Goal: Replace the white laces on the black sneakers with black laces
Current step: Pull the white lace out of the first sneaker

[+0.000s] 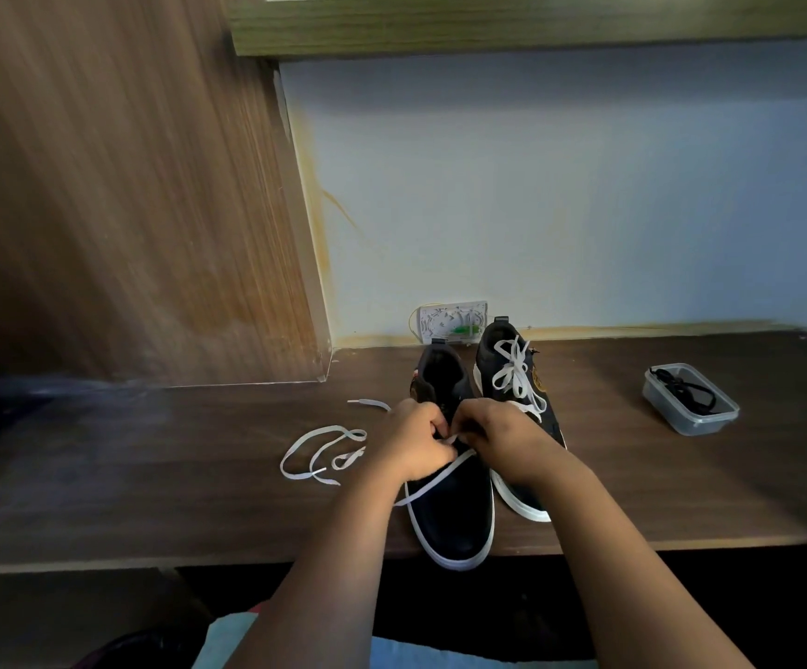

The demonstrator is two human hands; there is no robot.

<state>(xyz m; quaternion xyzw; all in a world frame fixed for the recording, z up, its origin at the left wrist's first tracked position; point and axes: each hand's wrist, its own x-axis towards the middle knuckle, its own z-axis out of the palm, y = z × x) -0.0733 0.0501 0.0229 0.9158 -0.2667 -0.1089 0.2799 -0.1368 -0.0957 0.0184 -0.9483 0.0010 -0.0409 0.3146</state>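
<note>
Two black sneakers with white soles stand side by side on the dark wooden desk. The left sneaker [454, 514] points toward me, and its white lace [324, 451] trails loose onto the desk at its left. My left hand [416, 444] and my right hand [498, 439] meet over its eyelets, both with fingers curled, pinching the white lace. The right sneaker [517, 379] still carries a tied white lace [517, 374]. Black laces [686, 391] lie coiled in a clear plastic box [703, 422] at the right.
A white wall box [452, 321] with a green part sits against the pale wall behind the sneakers. A wooden panel [126, 195] rises at the left. The desk's front edge [247, 562] runs just under the left sneaker's toe.
</note>
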